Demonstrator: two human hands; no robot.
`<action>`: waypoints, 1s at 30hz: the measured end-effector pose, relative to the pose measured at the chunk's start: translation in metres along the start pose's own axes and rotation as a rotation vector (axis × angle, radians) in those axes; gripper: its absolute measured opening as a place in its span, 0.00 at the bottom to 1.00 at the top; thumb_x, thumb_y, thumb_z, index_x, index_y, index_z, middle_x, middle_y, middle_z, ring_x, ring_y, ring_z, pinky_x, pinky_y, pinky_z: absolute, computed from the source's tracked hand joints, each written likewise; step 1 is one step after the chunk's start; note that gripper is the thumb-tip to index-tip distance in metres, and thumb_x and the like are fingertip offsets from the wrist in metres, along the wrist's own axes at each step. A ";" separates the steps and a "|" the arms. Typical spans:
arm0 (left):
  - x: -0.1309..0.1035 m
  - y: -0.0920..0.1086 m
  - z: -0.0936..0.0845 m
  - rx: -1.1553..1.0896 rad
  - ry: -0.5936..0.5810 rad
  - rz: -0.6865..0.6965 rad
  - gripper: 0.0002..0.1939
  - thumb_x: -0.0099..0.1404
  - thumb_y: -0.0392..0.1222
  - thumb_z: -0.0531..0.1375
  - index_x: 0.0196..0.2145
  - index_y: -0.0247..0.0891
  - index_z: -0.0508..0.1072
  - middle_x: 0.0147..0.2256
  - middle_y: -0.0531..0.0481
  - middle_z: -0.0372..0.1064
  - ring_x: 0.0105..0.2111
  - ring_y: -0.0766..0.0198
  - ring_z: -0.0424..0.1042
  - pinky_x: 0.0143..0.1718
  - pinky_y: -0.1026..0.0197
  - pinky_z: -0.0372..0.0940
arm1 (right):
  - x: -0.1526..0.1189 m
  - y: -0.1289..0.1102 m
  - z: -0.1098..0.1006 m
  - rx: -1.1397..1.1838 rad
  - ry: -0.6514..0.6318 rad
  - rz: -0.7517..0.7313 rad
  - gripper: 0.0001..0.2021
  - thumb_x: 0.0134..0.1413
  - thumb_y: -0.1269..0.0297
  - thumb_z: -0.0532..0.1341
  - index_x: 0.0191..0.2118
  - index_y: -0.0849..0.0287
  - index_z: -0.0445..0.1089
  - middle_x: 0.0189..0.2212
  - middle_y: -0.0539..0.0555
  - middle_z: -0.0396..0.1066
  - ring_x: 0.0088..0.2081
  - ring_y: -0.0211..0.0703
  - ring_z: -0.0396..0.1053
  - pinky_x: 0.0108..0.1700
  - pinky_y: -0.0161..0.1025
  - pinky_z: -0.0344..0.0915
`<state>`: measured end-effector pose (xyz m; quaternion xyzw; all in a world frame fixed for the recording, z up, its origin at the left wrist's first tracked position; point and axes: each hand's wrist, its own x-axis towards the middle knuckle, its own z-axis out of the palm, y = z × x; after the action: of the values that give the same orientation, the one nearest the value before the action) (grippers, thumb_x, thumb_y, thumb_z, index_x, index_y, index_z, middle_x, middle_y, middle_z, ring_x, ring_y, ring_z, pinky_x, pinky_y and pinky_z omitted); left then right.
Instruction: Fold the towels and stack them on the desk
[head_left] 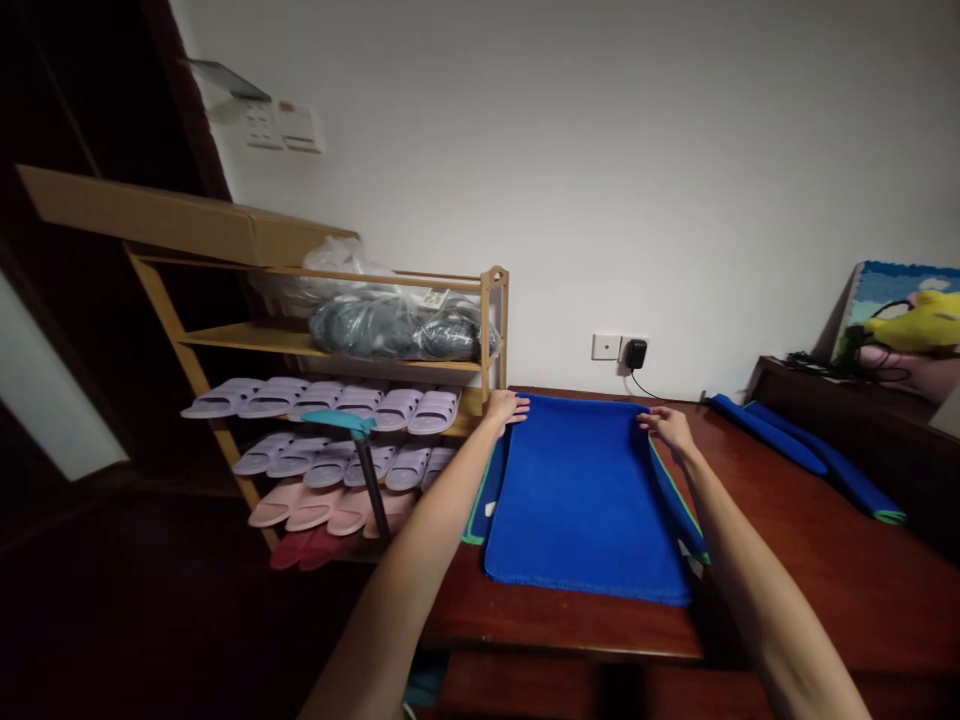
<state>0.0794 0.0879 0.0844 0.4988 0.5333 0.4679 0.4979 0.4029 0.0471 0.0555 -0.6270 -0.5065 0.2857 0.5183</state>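
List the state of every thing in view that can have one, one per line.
Blue mat: folded, lying flat on the table.
Left hand: flat on the mat's far left corner.
Right hand: fingers on the mat's far right corner.
Second blue mat: folded, lying farther right.
Charger: plugged into the wall socket.
Slippers: lined up on the shoe rack.

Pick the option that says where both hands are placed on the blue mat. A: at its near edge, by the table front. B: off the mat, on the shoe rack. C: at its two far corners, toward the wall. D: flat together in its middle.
C: the left hand and the right hand each rest on a far corner of the blue mat, on the side toward the wall.
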 end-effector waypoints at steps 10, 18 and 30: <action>0.018 -0.045 0.021 0.513 -0.027 0.113 0.24 0.67 0.41 0.58 0.58 0.35 0.59 0.57 0.37 0.59 0.54 0.52 0.63 0.52 0.49 0.61 | 0.013 0.040 0.029 -0.568 -0.122 0.001 0.24 0.58 0.56 0.58 0.57 0.62 0.60 0.51 0.62 0.66 0.53 0.49 0.64 0.55 0.52 0.59; 0.006 -0.077 0.059 1.021 -0.156 0.335 0.30 0.68 0.55 0.47 0.64 0.42 0.53 0.66 0.46 0.37 0.66 0.53 0.33 0.62 0.42 0.31 | -0.003 0.050 0.077 -0.898 -0.335 -0.189 0.37 0.55 0.36 0.44 0.65 0.51 0.48 0.67 0.55 0.37 0.67 0.49 0.33 0.64 0.52 0.34; -0.012 -0.077 0.060 1.275 -0.032 0.372 0.29 0.70 0.48 0.43 0.64 0.30 0.51 0.66 0.35 0.38 0.65 0.48 0.36 0.61 0.40 0.36 | -0.028 0.032 0.073 -1.047 -0.294 -0.390 0.33 0.62 0.43 0.40 0.65 0.59 0.49 0.67 0.61 0.39 0.67 0.47 0.33 0.64 0.49 0.33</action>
<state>0.1344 0.0714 0.0043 0.7863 0.6032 0.1317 0.0240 0.3402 0.0487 -0.0012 -0.6487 -0.7533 -0.0196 0.1063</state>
